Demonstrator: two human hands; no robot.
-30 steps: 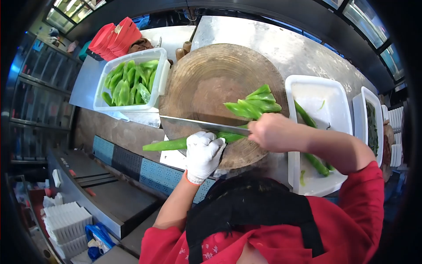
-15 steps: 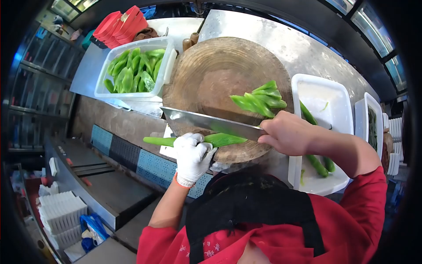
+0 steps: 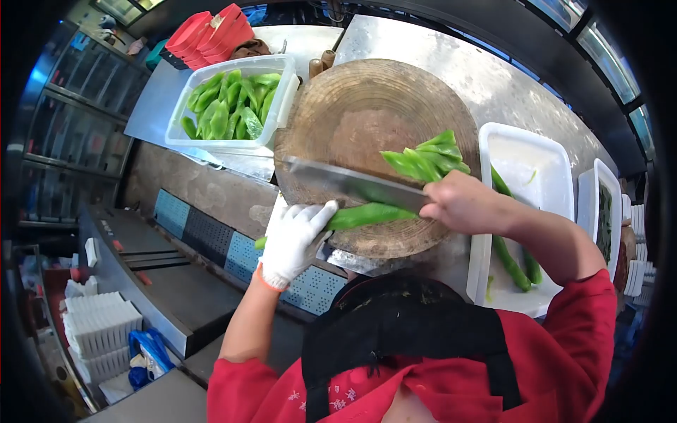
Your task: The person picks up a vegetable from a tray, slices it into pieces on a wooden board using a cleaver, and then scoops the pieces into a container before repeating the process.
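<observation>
My left hand (image 3: 293, 236), in a white glove, is closed around a long bright-green vegetable (image 3: 374, 214) lying across the near edge of a round wooden chopping block (image 3: 367, 92). One end of the vegetable sticks out on the left, past the glove. My right hand (image 3: 462, 204) grips a cleaver (image 3: 367, 187), its handle hidden in the fist. The broad blade, slightly blurred, points left and lies just beyond the vegetable in this view. Slanted green slices (image 3: 427, 158) rest in a small pile on the block, beyond my right hand.
Left of the block stands a clear tub (image 3: 176, 123) full of green pieces. To the right, a white tray (image 3: 529, 151) holds long green vegetables (image 3: 509, 264), partly under my right forearm. Red baskets (image 3: 211, 35) are at the back left. Another white container (image 3: 589, 194) stands far right.
My left hand has shifted left and turned along the vegetable, so more of it shows on the block. The view has moved slightly; the cleaver stays in my right hand.
</observation>
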